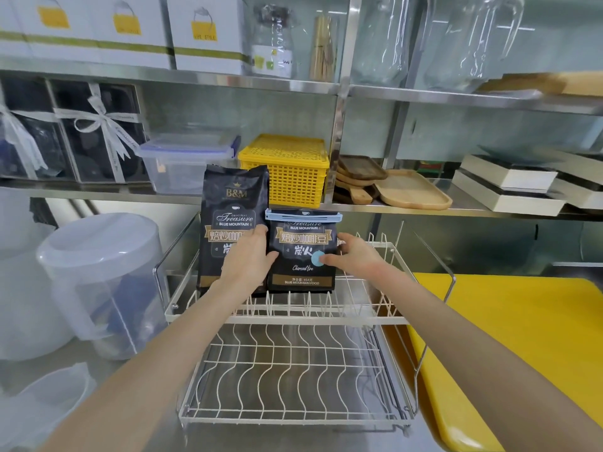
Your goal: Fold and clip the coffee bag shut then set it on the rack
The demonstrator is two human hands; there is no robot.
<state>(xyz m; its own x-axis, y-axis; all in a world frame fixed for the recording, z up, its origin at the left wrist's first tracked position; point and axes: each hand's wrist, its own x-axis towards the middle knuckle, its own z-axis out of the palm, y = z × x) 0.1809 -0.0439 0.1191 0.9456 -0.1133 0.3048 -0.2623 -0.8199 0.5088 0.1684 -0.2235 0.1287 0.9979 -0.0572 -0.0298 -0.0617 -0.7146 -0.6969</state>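
A black coffee bag [301,272] stands upright on the upper tier of a white wire rack [293,316]. Its top is folded down and held by a light blue clip [303,216]. My left hand [253,259] grips the bag's left edge, and my right hand [354,254] holds its right edge with the thumb on the front. A taller, unfolded black coffee bag [230,207] stands just to the left on the same tier, partly hidden behind my left hand.
The rack's lower tier [293,380] lies in front on the steel counter. A translucent lidded pitcher [104,282] stands at left, a yellow board [518,337] at right. Behind, a shelf holds a yellow basket [290,171], a clear container [186,161] and wooden trays [411,190].
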